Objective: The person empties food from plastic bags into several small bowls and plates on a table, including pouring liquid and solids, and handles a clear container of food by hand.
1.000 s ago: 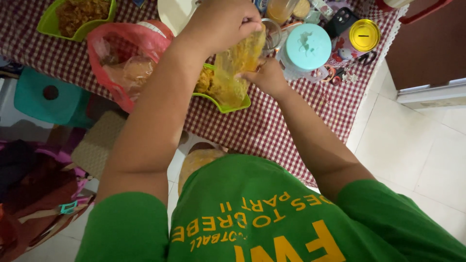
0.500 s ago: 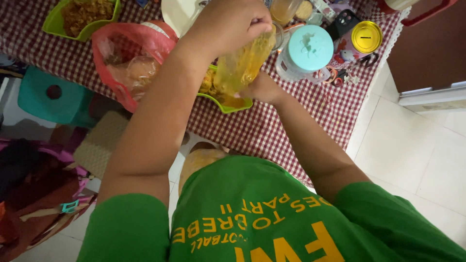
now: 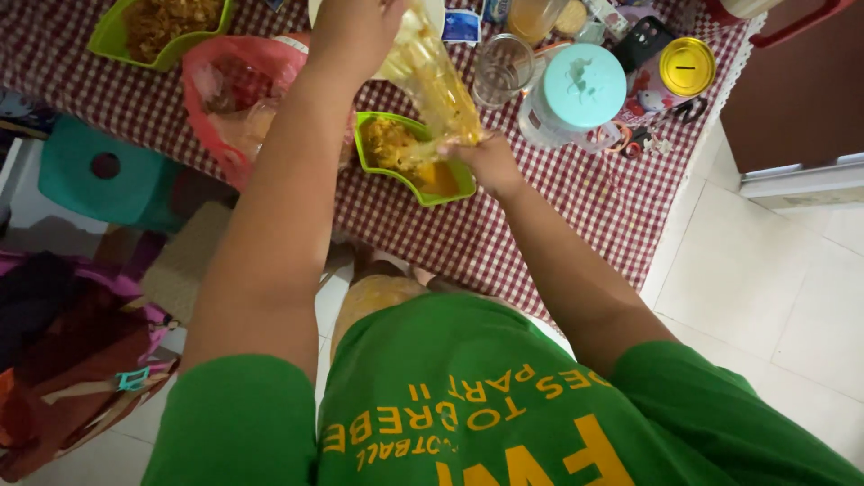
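My left hand [image 3: 355, 31] holds up the top end of a clear plastic bag [image 3: 432, 76] with yellow sauce inside. My right hand [image 3: 486, 162] grips the bag's lower end, just above a green bowl [image 3: 405, 184] that has yellow food and sauce in it. The bag slants from upper left down to the bowl's right side. The bowl rests on a red checked tablecloth [image 3: 504, 225].
A pink plastic bag [image 3: 236, 90] lies left of the bowl, and another green bowl [image 3: 157, 27] of food sits at the far left. An empty glass [image 3: 500, 67], a teal-lidded jar [image 3: 580, 90] and a yellow-lidded tin [image 3: 686, 65] stand to the right. A teal stool [image 3: 99, 171] is below the table.
My left hand has lifted the bag's top higher and further away, stretching the bag out. My right hand stayed at the bag's lower end over the bowl, which now shows more fully.
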